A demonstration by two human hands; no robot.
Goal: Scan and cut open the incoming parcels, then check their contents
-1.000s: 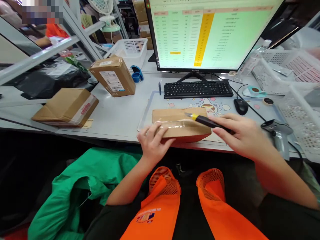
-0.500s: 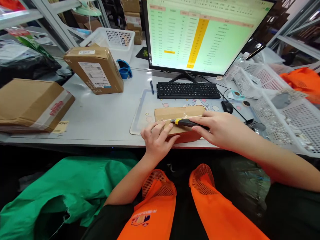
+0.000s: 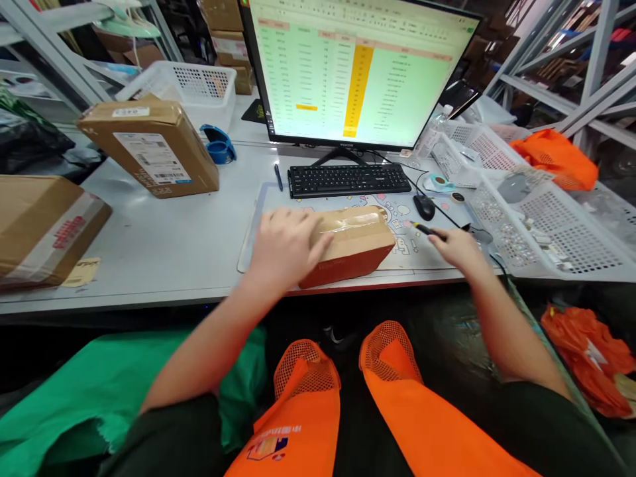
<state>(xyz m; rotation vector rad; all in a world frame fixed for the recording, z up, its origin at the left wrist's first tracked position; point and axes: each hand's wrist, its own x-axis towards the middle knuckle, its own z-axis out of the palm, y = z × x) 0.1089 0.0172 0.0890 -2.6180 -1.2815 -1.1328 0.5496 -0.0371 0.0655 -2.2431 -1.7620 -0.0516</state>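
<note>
A small cardboard box (image 3: 355, 238) with clear tape along its top lies near the desk's front edge. Over its left end is my left hand (image 3: 285, 245), fingers around the far side and thumb on the near top edge; the hand is slightly blurred. My right hand (image 3: 460, 250) is closed around a black and yellow utility knife (image 3: 428, 230), off to the right of the box and apart from it. The knife's tip points left, towards the box. Whether the blade is out is too small to tell.
Behind the box stand a keyboard (image 3: 348, 180), a mouse (image 3: 424, 207) and a monitor (image 3: 358, 79). White baskets (image 3: 586, 248) line the right side. Two larger cardboard boxes (image 3: 163, 149) sit on the left, near a blue open-lidded container (image 3: 218, 146) and a pen (image 3: 278, 177).
My right hand has carried the utility knife away from the box to the right. My left hand has shifted from the box's near side to its left end. The view has turned rightward.
</note>
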